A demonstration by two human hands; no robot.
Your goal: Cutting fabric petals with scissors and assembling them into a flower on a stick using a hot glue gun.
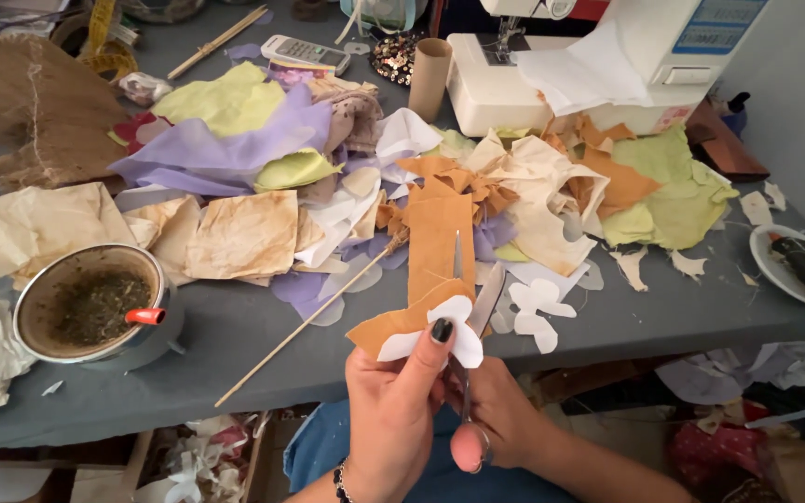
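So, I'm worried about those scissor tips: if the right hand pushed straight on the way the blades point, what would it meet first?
The right hand points the scissors up and away, through the orange paper held by the left hand. Beyond that, probably the scrap pile on the table; depth is unclear.

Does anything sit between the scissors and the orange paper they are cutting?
Nothing visible does. The left hand pinches the orange paper with a white petal template laid on it, and the scissors in the right hand meet the paper directly, above the table edge.
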